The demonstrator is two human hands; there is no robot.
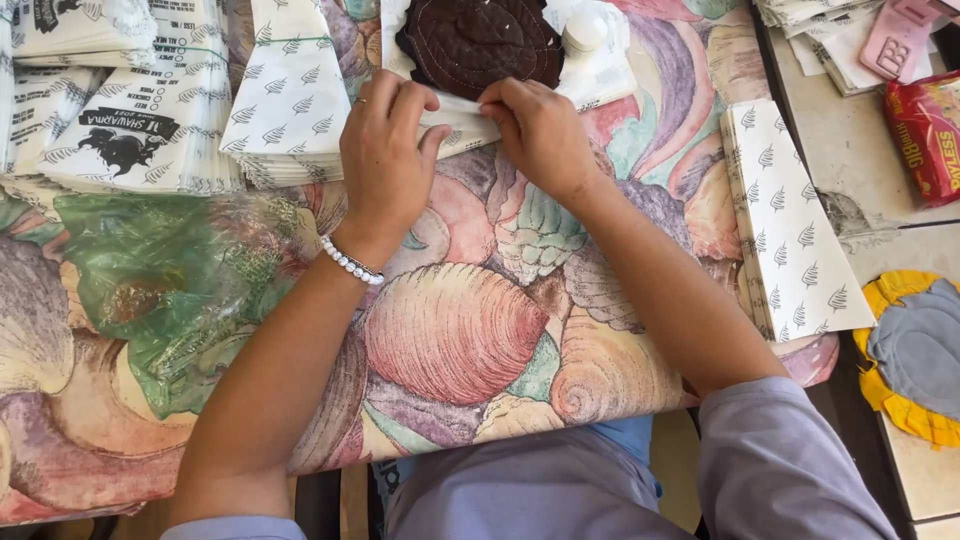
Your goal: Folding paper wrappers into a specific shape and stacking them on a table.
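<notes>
- A shell-patterned tablecloth in pinks, greens and mauves is covering the table where the person is working.
- Stacks of white paper sheets printed with small leaf marks are lying at the upper left, and another stack is lying on the right.
- A crumpled clear green plastic bag is resting on the left.
- A dark brown round flat piece on a white paper sheet is sitting at the far edge, just beyond both hands.
- The left hand and right hand are pinching the sheet's near edge, seemingly folding it; next, I judge, comes creasing it flat over the round.
</notes>
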